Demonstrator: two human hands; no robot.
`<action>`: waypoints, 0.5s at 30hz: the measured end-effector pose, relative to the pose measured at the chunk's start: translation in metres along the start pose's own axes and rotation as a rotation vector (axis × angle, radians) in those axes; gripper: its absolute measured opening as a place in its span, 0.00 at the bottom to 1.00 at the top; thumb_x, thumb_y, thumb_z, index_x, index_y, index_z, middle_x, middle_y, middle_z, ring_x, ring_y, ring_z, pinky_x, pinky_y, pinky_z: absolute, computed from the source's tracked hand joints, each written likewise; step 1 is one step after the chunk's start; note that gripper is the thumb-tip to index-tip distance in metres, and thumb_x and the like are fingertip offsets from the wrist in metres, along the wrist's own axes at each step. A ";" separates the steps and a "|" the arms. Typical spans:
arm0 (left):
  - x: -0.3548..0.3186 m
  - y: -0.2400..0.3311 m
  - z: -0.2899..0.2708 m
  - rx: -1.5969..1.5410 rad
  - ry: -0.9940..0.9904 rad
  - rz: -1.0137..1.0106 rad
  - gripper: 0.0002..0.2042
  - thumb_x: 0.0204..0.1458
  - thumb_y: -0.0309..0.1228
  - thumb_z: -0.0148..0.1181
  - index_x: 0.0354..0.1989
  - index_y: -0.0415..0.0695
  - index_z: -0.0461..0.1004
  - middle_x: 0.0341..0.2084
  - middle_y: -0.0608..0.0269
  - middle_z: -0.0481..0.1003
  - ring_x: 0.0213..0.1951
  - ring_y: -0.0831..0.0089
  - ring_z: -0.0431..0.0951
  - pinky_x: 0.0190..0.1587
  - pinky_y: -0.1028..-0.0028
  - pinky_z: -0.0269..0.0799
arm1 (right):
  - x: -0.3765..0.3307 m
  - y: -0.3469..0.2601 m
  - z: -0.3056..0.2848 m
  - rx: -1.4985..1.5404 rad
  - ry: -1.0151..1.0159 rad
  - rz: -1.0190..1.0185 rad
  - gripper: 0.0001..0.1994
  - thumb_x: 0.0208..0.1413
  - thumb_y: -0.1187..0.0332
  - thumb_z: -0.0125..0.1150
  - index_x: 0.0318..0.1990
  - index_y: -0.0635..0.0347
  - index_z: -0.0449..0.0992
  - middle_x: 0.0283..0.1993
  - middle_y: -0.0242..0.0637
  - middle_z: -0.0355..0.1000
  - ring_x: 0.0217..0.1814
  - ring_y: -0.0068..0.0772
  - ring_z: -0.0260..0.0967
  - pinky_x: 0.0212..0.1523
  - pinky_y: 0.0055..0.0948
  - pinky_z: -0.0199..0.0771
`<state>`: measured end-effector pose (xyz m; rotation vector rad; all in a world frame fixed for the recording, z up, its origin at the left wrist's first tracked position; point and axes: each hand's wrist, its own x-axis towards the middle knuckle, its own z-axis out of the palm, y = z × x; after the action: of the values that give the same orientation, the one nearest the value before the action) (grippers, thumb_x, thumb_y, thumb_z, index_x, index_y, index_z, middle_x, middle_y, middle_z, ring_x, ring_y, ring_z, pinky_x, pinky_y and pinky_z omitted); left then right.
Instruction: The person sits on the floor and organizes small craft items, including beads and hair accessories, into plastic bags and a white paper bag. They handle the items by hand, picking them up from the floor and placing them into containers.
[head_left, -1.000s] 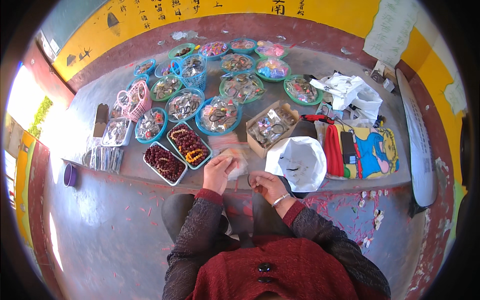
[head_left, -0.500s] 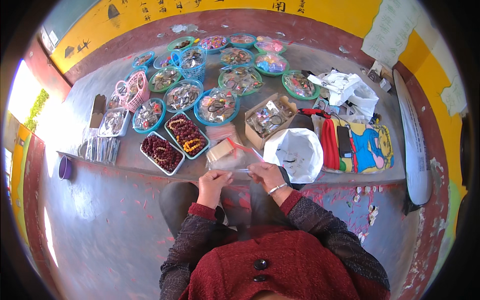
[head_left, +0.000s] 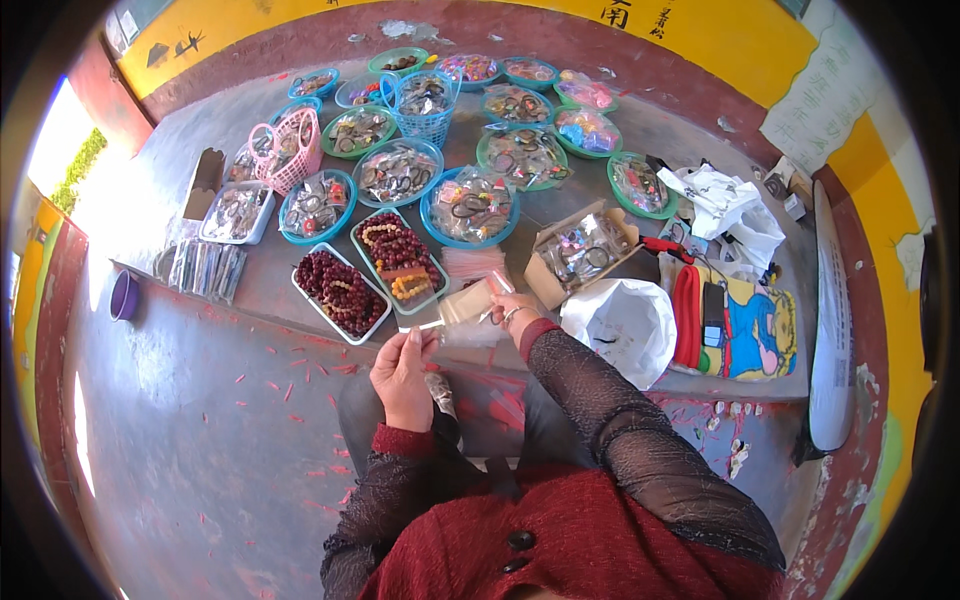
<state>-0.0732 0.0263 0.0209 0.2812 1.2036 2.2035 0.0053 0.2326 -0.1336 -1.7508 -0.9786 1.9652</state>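
My left hand (head_left: pixel 403 372) is raised in front of my knees and pinches a small clear flat packet (head_left: pixel 420 322) by its lower edge. My right hand (head_left: pixel 512 310) reaches forward to the ledge's front edge, fingers curled on a tilted, tan-tinted clear packet (head_left: pixel 468 300) that rests on a pile of similar clear packets (head_left: pixel 472 265). Just left of both hands lie two rectangular trays of dark red bead bracelets (head_left: pixel 340 290), the nearer-centre tray (head_left: pixel 398 256) also holding lighter beads. My dark mesh sleeves and red top fill the lower edge.
Several round bowls of bagged trinkets (head_left: pixel 470 205) cover the concrete ledge, with a pink basket (head_left: pixel 285 150) and a blue basket (head_left: pixel 425 95). An open cardboard box (head_left: pixel 580 250), a white plastic bag (head_left: pixel 625 325) and a colourful cloth bag (head_left: pixel 745 330) lie right. A purple cup (head_left: pixel 123 297) stands left.
My hands, together near my lap before, have separated. The right hand has gone forward to the packets on the ledge; the left stays back holding a clear packet.
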 end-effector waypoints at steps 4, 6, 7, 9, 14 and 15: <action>0.003 -0.002 -0.002 -0.003 0.030 -0.007 0.05 0.53 0.22 0.50 0.35 0.35 0.71 0.32 0.58 0.74 0.34 0.72 0.76 0.40 0.74 0.73 | 0.040 0.019 0.010 0.071 0.008 0.110 0.07 0.46 0.69 0.60 0.22 0.60 0.72 0.18 0.33 0.70 0.10 0.22 0.60 0.09 0.22 0.56; 0.004 -0.003 -0.003 0.011 0.026 -0.020 0.05 0.53 0.22 0.50 0.36 0.35 0.71 0.32 0.58 0.74 0.34 0.73 0.76 0.39 0.75 0.73 | 0.041 0.021 0.012 0.080 -0.018 0.101 0.07 0.48 0.67 0.56 0.24 0.61 0.72 0.20 0.36 0.71 0.11 0.23 0.61 0.10 0.23 0.59; 0.005 -0.004 -0.003 0.008 0.019 -0.022 0.05 0.53 0.23 0.50 0.36 0.35 0.71 0.32 0.58 0.74 0.34 0.73 0.76 0.39 0.75 0.73 | 0.041 0.017 0.014 0.078 -0.023 0.103 0.07 0.49 0.67 0.55 0.25 0.61 0.72 0.20 0.36 0.71 0.11 0.23 0.61 0.10 0.23 0.59; 0.005 -0.006 -0.004 0.004 0.005 -0.027 0.06 0.53 0.23 0.51 0.36 0.35 0.71 0.32 0.59 0.74 0.34 0.73 0.75 0.39 0.75 0.73 | 0.036 0.014 0.014 0.045 0.014 0.106 0.07 0.50 0.67 0.54 0.27 0.62 0.72 0.20 0.36 0.71 0.12 0.23 0.62 0.10 0.23 0.60; 0.005 -0.003 -0.001 -0.008 -0.011 -0.070 0.06 0.54 0.24 0.50 0.36 0.35 0.71 0.31 0.59 0.74 0.33 0.73 0.75 0.40 0.75 0.73 | 0.012 0.008 0.011 0.032 0.213 -0.101 0.08 0.51 0.69 0.48 0.35 0.62 0.71 0.20 0.36 0.70 0.13 0.22 0.62 0.11 0.23 0.61; 0.004 -0.004 -0.001 -0.016 -0.015 -0.079 0.06 0.54 0.24 0.50 0.36 0.35 0.71 0.31 0.59 0.74 0.33 0.73 0.75 0.40 0.75 0.72 | 0.004 0.010 0.004 0.075 0.128 -0.118 0.08 0.52 0.70 0.47 0.36 0.62 0.71 0.20 0.35 0.70 0.14 0.22 0.63 0.12 0.23 0.62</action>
<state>-0.0754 0.0290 0.0168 0.2395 1.1692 2.1383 0.0022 0.2274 -0.1434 -1.7128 -0.9305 1.7715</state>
